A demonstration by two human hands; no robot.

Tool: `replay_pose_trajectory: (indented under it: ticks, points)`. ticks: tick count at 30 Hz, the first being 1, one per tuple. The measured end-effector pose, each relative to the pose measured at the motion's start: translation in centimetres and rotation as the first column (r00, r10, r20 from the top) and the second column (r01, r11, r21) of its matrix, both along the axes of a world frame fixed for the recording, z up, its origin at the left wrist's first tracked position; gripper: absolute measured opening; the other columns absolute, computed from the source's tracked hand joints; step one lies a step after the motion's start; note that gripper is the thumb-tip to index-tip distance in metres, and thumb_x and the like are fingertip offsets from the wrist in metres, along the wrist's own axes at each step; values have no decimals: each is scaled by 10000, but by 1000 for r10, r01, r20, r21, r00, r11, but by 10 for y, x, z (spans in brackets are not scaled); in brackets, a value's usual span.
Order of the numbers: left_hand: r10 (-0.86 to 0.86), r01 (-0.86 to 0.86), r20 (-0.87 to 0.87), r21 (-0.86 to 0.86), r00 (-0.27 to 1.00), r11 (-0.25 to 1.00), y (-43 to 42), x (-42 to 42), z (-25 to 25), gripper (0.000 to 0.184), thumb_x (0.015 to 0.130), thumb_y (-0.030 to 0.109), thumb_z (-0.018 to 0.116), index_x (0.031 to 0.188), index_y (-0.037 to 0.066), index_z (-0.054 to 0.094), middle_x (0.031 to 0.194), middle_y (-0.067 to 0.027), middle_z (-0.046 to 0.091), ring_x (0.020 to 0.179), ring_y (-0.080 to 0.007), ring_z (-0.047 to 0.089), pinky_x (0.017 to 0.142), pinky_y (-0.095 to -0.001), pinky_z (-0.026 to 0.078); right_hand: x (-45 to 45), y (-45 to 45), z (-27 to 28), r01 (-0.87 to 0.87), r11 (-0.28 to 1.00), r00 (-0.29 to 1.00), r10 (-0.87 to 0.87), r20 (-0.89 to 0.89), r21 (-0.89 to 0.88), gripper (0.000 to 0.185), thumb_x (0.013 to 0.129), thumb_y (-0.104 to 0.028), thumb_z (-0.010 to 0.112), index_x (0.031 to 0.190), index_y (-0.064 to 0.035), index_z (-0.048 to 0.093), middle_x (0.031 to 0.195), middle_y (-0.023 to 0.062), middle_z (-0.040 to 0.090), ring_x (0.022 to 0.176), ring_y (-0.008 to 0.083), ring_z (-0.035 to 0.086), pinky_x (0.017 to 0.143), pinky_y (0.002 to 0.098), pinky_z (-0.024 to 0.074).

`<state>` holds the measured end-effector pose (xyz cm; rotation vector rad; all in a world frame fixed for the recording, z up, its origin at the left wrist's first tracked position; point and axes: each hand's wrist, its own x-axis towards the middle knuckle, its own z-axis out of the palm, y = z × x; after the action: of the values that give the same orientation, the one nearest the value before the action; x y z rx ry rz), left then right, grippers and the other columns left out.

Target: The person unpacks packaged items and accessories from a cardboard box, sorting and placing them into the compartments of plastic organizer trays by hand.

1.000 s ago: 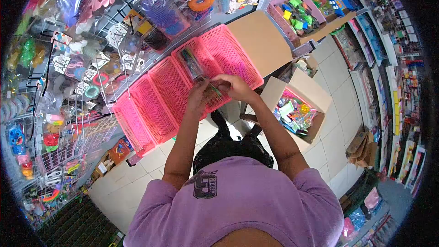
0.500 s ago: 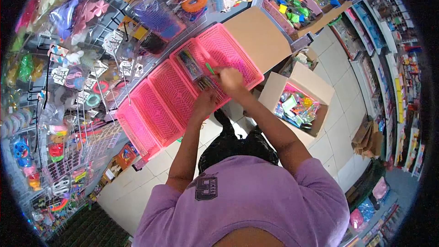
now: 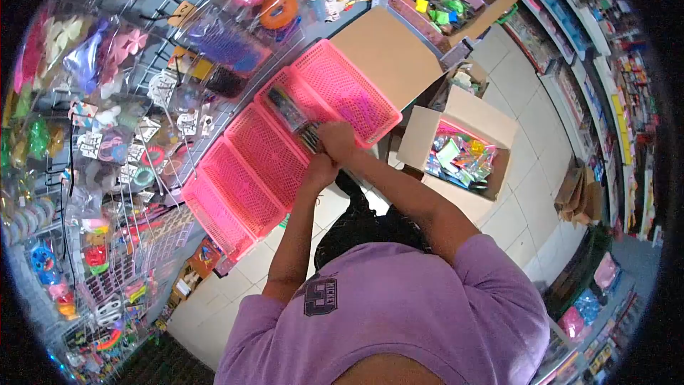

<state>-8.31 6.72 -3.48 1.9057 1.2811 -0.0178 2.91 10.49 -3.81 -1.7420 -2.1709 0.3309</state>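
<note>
My left hand (image 3: 320, 170) and my right hand (image 3: 336, 141) are together at the front end of a pink plastic basket (image 3: 322, 110). Both look closed, the right just above the left, and whatever their fingers hold is hidden. Slim dark-and-light sticks, perhaps pens (image 3: 309, 137), lie against the right hand's fingertips. Behind them in the same basket rests a clear pack of slim, multicoloured items (image 3: 286, 108).
More pink baskets (image 3: 253, 164) stand in the row on both sides. A cardboard sheet (image 3: 399, 53) lies to the right. On the floor side sits an open carton (image 3: 491, 125) of colourful packets. Hanging goods (image 3: 228, 39) crowd the wall rack at left.
My right hand has come down and left to meet my left hand. The green-tipped item it held is out of sight. The camera view has shifted slightly.
</note>
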Motion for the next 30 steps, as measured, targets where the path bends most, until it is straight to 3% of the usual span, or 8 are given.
replay_pose_trajectory:
  ticks: [4, 8, 12, 17, 20, 21, 25, 30]
  points:
    - [-30, -18, 229, 205, 973, 979, -4, -1, -10, 310, 814, 171, 552, 1060, -16, 573, 1092, -249, 560, 1011, -406, 537, 838, -453, 437, 1, -6, 0, -38, 999, 997, 36, 67, 27, 122, 630, -187, 605, 663, -82, 656, 625, 122, 615, 581, 270, 634, 488, 395, 500]
    - [35, -58, 173, 131, 984, 990, -8, 12, 13, 268, 808, 137, 559, 1017, -28, 583, 1122, -247, 534, 1046, -400, 510, 866, -439, 417, 29, -18, 11, -141, 987, 987, 147, -63, 79, 163, 665, -163, 587, 779, -63, 647, 644, 129, 604, 591, 288, 629, 480, 412, 497]
    - [-6, -27, 242, 131, 970, 991, -7, 52, 52, 260, 821, 130, 547, 1017, -38, 574, 1133, -250, 522, 1049, -399, 505, 876, -440, 408, 81, -38, 60, -105, 971, 989, 80, -124, -214, 343, 724, -168, 591, 1046, -53, 550, 774, 151, 607, 730, 318, 630, 598, 458, 508]
    - [-179, 98, 339, 242, 923, 965, -11, 111, 56, 280, 872, 147, 504, 1070, -43, 566, 1138, -285, 520, 1133, -381, 468, 927, -407, 380, 158, -77, 75, 55, 988, 937, -100, -334, -143, 300, 763, -150, 593, 1052, -78, 557, 927, 180, 597, 828, 356, 598, 720, 445, 488]
    - [-84, 82, 324, 21, 942, 996, -27, 158, 75, 355, 890, 187, 497, 1154, -48, 524, 1180, -291, 498, 1175, -394, 435, 976, -393, 348, 205, -100, 56, 194, 977, 895, -212, -392, -84, 258, 785, -143, 579, 1028, -58, 577, 918, 171, 604, 841, 365, 588, 709, 448, 481]
    - [-49, 75, 332, -68, 942, 995, -31, 170, 78, 366, 891, 193, 498, 1168, -46, 517, 1186, -290, 495, 1179, -395, 431, 983, -393, 343, 221, -111, 49, 238, 966, 886, -258, -386, -101, 261, 784, -138, 577, 1032, -58, 580, 916, 171, 606, 840, 365, 588, 712, 446, 480]
    - [-260, 217, 258, 185, 930, 959, -47, 209, 30, 377, 880, 217, 529, 1186, -3, 517, 1194, -271, 497, 1138, -362, 482, 965, -378, 372, 280, -156, 14, 391, 864, 866, -462, -193, -317, 267, 780, -117, 570, 1042, -65, 596, 907, 176, 618, 841, 358, 592, 729, 440, 478]
    - [-291, 302, 292, 8, 911, 953, -73, 267, 7, 299, 840, 136, 575, 1112, 13, 565, 1086, -212, 589, 1007, -339, 579, 848, -367, 453, 339, -214, -24, 469, 755, 805, -579, -130, -458, 257, 809, -153, 538, 1042, -69, 609, 939, 193, 623, 871, 355, 600, 744, 447, 475]
